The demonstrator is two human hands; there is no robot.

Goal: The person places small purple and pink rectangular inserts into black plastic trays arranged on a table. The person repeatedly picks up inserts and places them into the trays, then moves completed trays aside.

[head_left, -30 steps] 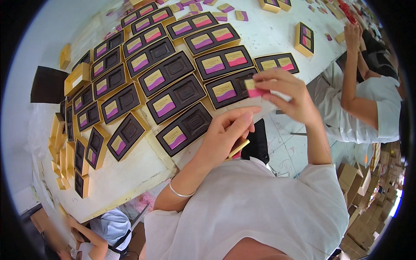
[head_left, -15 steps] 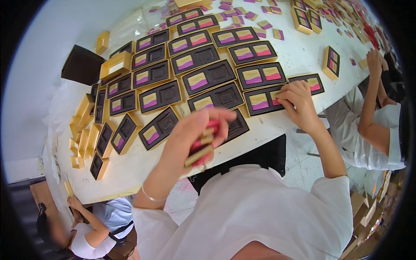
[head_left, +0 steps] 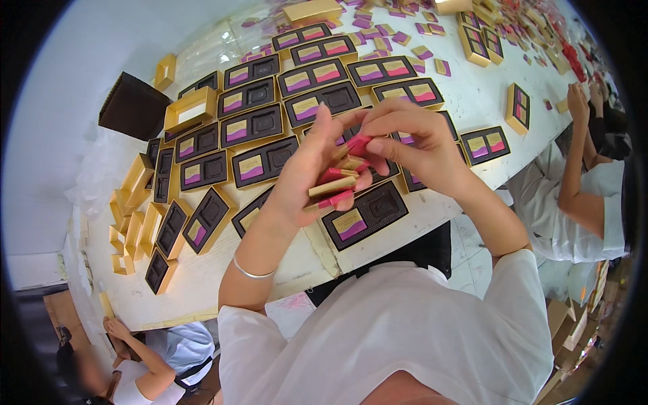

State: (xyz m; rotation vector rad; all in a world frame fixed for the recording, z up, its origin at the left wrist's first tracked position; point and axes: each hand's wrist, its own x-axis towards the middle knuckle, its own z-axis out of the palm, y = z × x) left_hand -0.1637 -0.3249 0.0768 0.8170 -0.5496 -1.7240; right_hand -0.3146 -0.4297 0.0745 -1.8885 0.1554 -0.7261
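In front of me my left hand (head_left: 297, 179) is wrapped round a loose stack of small flat pink-and-gold wrapped squares (head_left: 332, 187). At the top of that stack, the fingers of my right hand (head_left: 422, 148) pinch one pink square (head_left: 358, 143). Both hands hang above rows of gold boxes with black two-pocket trays. Nearest below them lies a black tray (head_left: 388, 202) with a purple-and-gold square (head_left: 350, 225) in its left pocket and its right pocket bare. Beyond my right hand, another tray (head_left: 503, 142) carries a purple square and a pink one. My hands hide several trays.
Empty gold box sleeves (head_left: 140, 229) stand at the left near a dark brown box (head_left: 135, 102). Loose purple-and-gold squares (head_left: 385, 30) scatter across the far table. One person (head_left: 138, 368) sits at the lower left; another's arm (head_left: 576, 169) reaches in at the right.
My right hand has left the tray at the right and come to the stack in my left hand, where it now pinches a pink square. The view has shifted slightly.
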